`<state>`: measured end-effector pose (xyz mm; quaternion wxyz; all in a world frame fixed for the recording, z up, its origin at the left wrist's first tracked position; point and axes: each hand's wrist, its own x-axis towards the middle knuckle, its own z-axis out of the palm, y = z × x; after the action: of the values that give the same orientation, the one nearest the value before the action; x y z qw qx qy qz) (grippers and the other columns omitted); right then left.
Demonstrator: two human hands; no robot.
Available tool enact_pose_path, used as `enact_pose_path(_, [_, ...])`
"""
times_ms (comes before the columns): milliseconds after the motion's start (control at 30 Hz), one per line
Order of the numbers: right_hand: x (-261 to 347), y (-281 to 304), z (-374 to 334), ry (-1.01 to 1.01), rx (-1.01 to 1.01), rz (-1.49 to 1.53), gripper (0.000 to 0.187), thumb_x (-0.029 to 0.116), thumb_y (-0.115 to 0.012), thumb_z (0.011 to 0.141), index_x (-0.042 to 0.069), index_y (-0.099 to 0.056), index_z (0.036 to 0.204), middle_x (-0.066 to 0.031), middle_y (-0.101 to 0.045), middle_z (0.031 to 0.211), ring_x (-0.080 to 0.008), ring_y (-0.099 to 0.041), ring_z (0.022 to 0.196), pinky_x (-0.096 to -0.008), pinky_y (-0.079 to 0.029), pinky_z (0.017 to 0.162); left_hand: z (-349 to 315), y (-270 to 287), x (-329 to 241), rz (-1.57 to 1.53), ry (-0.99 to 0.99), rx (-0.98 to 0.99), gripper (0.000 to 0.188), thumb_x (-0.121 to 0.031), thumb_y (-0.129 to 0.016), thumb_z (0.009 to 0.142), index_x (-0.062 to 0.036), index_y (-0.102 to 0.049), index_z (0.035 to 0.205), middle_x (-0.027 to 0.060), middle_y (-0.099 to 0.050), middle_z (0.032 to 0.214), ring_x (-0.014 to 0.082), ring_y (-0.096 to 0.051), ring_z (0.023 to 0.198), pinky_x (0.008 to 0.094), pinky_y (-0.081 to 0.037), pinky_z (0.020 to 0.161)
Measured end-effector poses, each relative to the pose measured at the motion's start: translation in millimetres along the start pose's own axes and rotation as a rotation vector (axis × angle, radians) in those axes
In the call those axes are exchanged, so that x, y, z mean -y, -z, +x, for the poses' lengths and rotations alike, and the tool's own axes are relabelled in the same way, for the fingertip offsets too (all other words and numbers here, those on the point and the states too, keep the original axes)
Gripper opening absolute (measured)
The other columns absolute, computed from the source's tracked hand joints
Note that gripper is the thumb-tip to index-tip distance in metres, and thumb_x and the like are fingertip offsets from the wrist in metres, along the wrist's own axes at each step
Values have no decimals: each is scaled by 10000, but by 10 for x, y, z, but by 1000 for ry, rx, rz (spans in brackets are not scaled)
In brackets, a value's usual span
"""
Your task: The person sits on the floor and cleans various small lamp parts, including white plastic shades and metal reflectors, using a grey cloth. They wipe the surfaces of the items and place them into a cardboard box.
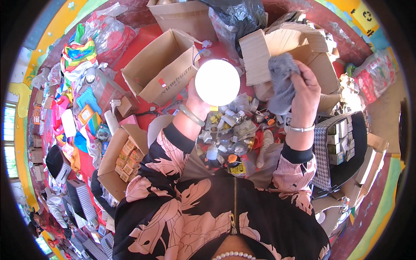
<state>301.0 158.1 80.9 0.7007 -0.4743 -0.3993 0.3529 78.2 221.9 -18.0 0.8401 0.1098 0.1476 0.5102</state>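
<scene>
- Two hands are working above a heap of small bulbs and fittings: the left hand is cupping a round white bulb from below, raised at chest height just beside the open cardboard box
- Right hand is bunching a grey cloth, fingers closed around it, near the bulb but apart from it
- Wiping is judged the step in hand; a firm grip at the bulb's base and light strokes of the cloth over the globe are advised, since glass is slipping easily
</scene>
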Motion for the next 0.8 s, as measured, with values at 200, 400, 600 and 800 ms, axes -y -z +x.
enact_pose_path(200, [-280,-476,-463,-29,409,-132,294,134,-588,853,87,-590,1143,-76,-599,1090,-182,-548,1011,-304,-414,914,-44,-134,104,93,-218,-77,458,-321,-303,920,13,-483,1178,178,-529,1180,314,-538,1062,431,-460,900])
enact_pose_path(400, [-479,-745,-697,600,349,-575,377,-16,-659,674,111,-664,1028,-140,-539,1088,-308,-497,1017,-342,-403,889,-83,-144,81,86,-162,61,439,-312,-331,923,14,-471,1180,167,-550,1137,297,-557,1023,401,-461,895])
enact_pose_path(600, [-287,-536,-466,380,92,-421,232,-60,-595,776,54,-664,966,-84,-594,952,-148,-555,859,-236,-452,746,-111,-187,136,-3,31,254,425,-268,-300,900,8,-514,1143,157,-591,1085,294,-593,968,399,-492,845])
enact_pose_path(800, [-30,-660,-540,515,177,-562,179,-7,-670,685,52,-668,853,-92,-606,842,-201,-592,800,-277,-483,715,-182,-270,187,152,-93,19,412,-242,-306,897,30,-517,1125,176,-597,1037,273,-599,940,373,-485,840])
